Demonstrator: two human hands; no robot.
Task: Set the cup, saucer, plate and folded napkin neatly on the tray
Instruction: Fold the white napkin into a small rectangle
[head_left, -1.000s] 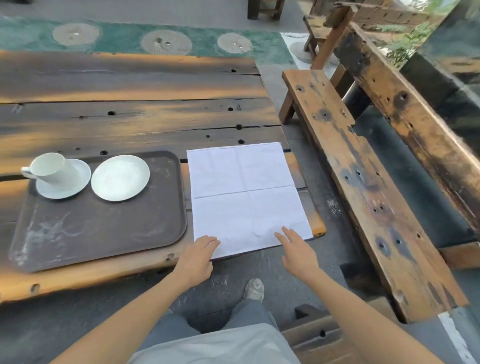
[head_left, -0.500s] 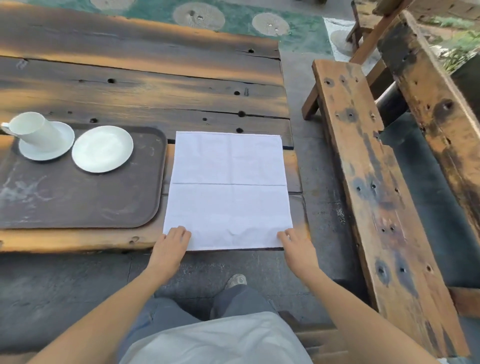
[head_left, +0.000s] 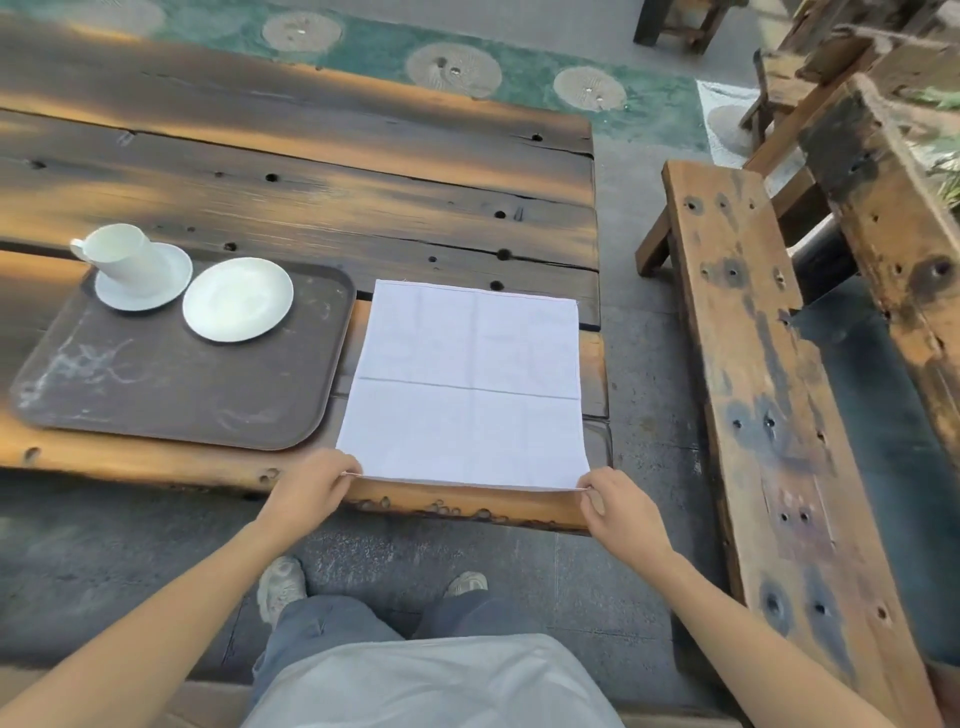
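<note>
Outdoor café terrace: weathered plank table (head_left: 311, 171), rustic bench (head_left: 753, 364), paving.

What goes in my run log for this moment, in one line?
step: fold napkin | left hand: pinches near-left corner | right hand: pinches near-right corner | napkin: flat on table, unfolded | cup, saucer, plate: on tray

The tabletop (head_left: 311, 156) is showing rough, weathered wood with holes; the tray (head_left: 182, 395) is looking matt and scuffed, the napkin (head_left: 467, 384) creased white cloth, the cup (head_left: 127, 257) and plate (head_left: 238, 300) glossy white.
</note>
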